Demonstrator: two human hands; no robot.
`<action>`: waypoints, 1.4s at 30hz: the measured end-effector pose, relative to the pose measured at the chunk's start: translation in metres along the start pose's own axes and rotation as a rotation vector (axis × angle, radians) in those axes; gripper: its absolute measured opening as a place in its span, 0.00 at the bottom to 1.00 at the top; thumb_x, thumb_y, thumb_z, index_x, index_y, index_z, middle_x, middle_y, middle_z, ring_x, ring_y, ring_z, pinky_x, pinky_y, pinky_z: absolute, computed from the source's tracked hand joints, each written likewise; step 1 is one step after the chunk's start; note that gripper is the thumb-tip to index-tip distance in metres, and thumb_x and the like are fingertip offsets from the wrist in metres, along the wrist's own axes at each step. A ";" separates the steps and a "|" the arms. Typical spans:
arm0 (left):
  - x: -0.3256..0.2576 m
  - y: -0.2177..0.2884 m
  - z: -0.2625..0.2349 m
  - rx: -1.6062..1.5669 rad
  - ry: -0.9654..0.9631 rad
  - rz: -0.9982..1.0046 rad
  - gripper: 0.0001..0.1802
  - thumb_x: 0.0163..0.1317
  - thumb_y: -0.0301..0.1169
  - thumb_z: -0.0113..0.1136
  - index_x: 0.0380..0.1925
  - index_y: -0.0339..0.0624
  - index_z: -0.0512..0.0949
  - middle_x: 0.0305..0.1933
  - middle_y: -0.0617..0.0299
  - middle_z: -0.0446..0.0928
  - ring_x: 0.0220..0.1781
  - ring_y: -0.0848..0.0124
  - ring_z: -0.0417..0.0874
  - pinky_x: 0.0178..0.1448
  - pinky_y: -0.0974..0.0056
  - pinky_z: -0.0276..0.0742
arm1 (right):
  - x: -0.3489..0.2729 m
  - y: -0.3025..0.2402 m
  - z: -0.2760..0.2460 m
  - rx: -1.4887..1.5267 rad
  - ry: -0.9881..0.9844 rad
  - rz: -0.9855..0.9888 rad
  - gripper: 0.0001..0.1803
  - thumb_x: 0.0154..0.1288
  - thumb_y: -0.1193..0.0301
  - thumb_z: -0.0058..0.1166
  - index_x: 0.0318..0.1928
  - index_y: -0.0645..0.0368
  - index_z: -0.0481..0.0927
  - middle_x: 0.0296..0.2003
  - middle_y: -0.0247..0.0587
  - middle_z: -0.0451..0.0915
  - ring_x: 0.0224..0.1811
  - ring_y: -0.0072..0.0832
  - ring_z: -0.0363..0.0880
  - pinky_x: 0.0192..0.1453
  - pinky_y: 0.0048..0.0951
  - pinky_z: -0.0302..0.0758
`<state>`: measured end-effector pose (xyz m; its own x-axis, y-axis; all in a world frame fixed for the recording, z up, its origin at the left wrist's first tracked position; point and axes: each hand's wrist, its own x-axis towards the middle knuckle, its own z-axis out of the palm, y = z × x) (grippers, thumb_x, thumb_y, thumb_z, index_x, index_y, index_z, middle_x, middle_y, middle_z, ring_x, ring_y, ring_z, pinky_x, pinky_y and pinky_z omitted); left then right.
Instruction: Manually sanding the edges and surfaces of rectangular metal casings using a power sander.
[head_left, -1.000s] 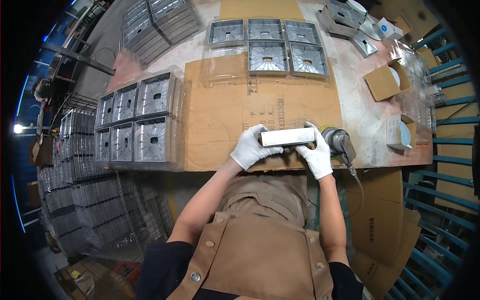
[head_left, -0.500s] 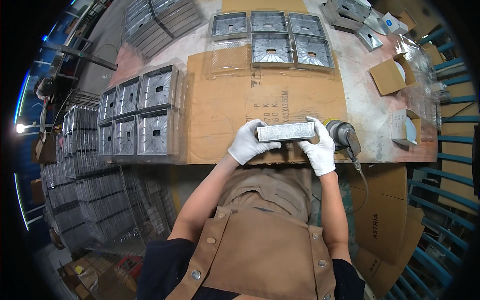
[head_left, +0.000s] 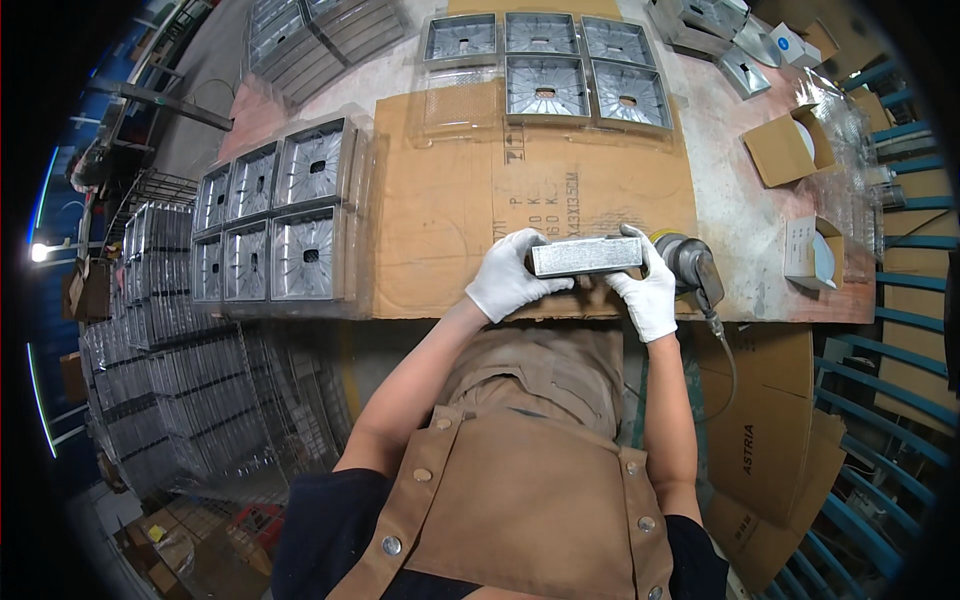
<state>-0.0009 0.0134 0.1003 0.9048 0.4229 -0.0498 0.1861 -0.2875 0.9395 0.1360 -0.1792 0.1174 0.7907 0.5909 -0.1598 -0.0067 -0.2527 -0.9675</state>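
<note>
My left hand and my right hand, both in white gloves, grip a grey metal part by its two ends above the front edge of the table. One brushed, narrow side of it faces up; the rest is mostly hidden. Right beside my right hand lies a round air sander, its hose hanging over the edge. To my left, square metal trays with ridged floors and a centre hole sit in a clear plastic pack. Several similar trays rest in another pack at the far side.
A flat cardboard sheet covers the middle of the table. Open small boxes stand at the right. Stacked trays rise beside the table on the left. Cardboard and a blue slatted rack are at the right.
Both hands have shifted slightly right and up with the metal part, which is tilted a little differently. The view has shifted slightly too; the sander lies where it was.
</note>
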 end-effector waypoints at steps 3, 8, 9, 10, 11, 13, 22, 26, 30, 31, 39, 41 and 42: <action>0.001 -0.003 0.001 -0.004 -0.030 -0.018 0.30 0.46 0.32 0.87 0.45 0.37 0.78 0.42 0.61 0.83 0.46 0.75 0.83 0.55 0.64 0.82 | 0.000 0.001 0.001 -0.020 -0.012 -0.016 0.38 0.56 0.83 0.70 0.69 0.63 0.73 0.58 0.40 0.81 0.59 0.25 0.80 0.66 0.30 0.77; 0.003 -0.007 0.002 -0.014 -0.043 -0.007 0.29 0.47 0.30 0.86 0.45 0.37 0.78 0.42 0.61 0.83 0.46 0.75 0.83 0.54 0.64 0.82 | 0.000 0.003 0.000 0.013 0.008 -0.043 0.37 0.55 0.84 0.66 0.68 0.62 0.75 0.55 0.37 0.84 0.58 0.22 0.79 0.68 0.26 0.73; 0.002 -0.009 0.003 -0.014 -0.044 -0.008 0.29 0.47 0.30 0.86 0.45 0.37 0.78 0.42 0.61 0.83 0.46 0.75 0.83 0.54 0.64 0.82 | 0.000 0.003 0.000 0.013 0.008 -0.041 0.37 0.55 0.84 0.66 0.68 0.62 0.75 0.55 0.37 0.84 0.58 0.22 0.79 0.68 0.26 0.73; 0.002 -0.012 0.004 -0.005 -0.039 0.004 0.28 0.47 0.30 0.86 0.45 0.37 0.78 0.42 0.61 0.83 0.45 0.76 0.83 0.53 0.64 0.82 | 0.000 0.004 0.000 0.013 0.008 -0.042 0.37 0.55 0.84 0.66 0.68 0.63 0.75 0.56 0.37 0.84 0.58 0.22 0.79 0.68 0.27 0.73; 0.002 -0.014 0.005 0.003 -0.033 0.015 0.28 0.47 0.30 0.86 0.45 0.37 0.78 0.41 0.62 0.83 0.45 0.76 0.83 0.53 0.65 0.82 | 0.000 0.004 -0.001 0.013 0.008 -0.043 0.37 0.55 0.84 0.66 0.68 0.63 0.75 0.56 0.37 0.84 0.58 0.22 0.79 0.68 0.27 0.73; 0.002 -0.021 0.007 -0.036 -0.026 0.006 0.29 0.44 0.34 0.86 0.43 0.39 0.79 0.41 0.57 0.83 0.45 0.65 0.84 0.53 0.60 0.82 | -0.001 0.001 0.000 0.015 0.004 -0.032 0.37 0.54 0.84 0.65 0.68 0.62 0.75 0.56 0.37 0.84 0.58 0.22 0.79 0.68 0.27 0.73; 0.000 -0.019 0.005 -0.058 -0.017 0.067 0.26 0.45 0.32 0.85 0.41 0.40 0.79 0.40 0.57 0.82 0.45 0.65 0.83 0.52 0.60 0.81 | -0.003 -0.004 0.001 -0.006 -0.002 -0.024 0.37 0.55 0.84 0.65 0.68 0.62 0.74 0.57 0.39 0.83 0.58 0.23 0.79 0.66 0.27 0.75; -0.001 -0.011 0.003 0.104 0.067 0.247 0.24 0.46 0.26 0.84 0.40 0.41 0.78 0.40 0.62 0.81 0.45 0.71 0.83 0.53 0.63 0.80 | -0.001 0.000 0.001 -0.064 0.007 -0.098 0.37 0.56 0.85 0.64 0.69 0.62 0.73 0.59 0.41 0.82 0.60 0.25 0.79 0.66 0.29 0.76; 0.005 -0.004 -0.001 0.154 0.194 0.548 0.21 0.43 0.20 0.79 0.34 0.45 0.78 0.37 0.62 0.81 0.44 0.64 0.84 0.56 0.57 0.79 | 0.001 0.004 0.003 -0.111 0.047 -0.142 0.38 0.57 0.85 0.63 0.70 0.62 0.72 0.62 0.43 0.81 0.63 0.27 0.78 0.67 0.30 0.75; 0.008 0.001 -0.005 0.250 0.155 0.634 0.17 0.41 0.23 0.75 0.31 0.47 0.78 0.35 0.63 0.81 0.45 0.62 0.84 0.56 0.54 0.78 | 0.003 0.005 0.003 -0.095 0.059 -0.120 0.38 0.57 0.84 0.64 0.71 0.62 0.72 0.63 0.43 0.80 0.63 0.28 0.78 0.68 0.30 0.75; 0.004 0.026 -0.008 0.663 0.190 0.935 0.07 0.40 0.34 0.64 0.20 0.57 0.74 0.31 0.72 0.79 0.44 0.68 0.85 0.58 0.49 0.77 | 0.004 0.011 0.003 -0.107 0.119 -0.150 0.34 0.62 0.79 0.66 0.70 0.61 0.74 0.61 0.44 0.82 0.63 0.27 0.79 0.68 0.30 0.73; 0.004 0.026 -0.008 0.662 0.195 0.943 0.08 0.39 0.35 0.63 0.20 0.56 0.74 0.31 0.72 0.79 0.44 0.68 0.85 0.57 0.49 0.78 | 0.004 0.009 0.003 -0.137 0.140 -0.161 0.33 0.62 0.79 0.66 0.69 0.61 0.75 0.60 0.45 0.83 0.62 0.27 0.79 0.67 0.29 0.74; 0.005 0.026 -0.008 0.664 0.201 0.952 0.08 0.38 0.35 0.63 0.20 0.56 0.73 0.31 0.72 0.79 0.44 0.68 0.85 0.56 0.48 0.78 | 0.004 0.007 0.003 -0.137 0.139 -0.160 0.33 0.62 0.79 0.66 0.69 0.61 0.75 0.60 0.45 0.83 0.62 0.27 0.79 0.67 0.29 0.74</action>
<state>0.0051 0.0145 0.1270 0.7211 -0.0927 0.6866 -0.3148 -0.9266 0.2055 0.1373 -0.1765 0.1093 0.8517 0.5231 0.0314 0.2015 -0.2714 -0.9411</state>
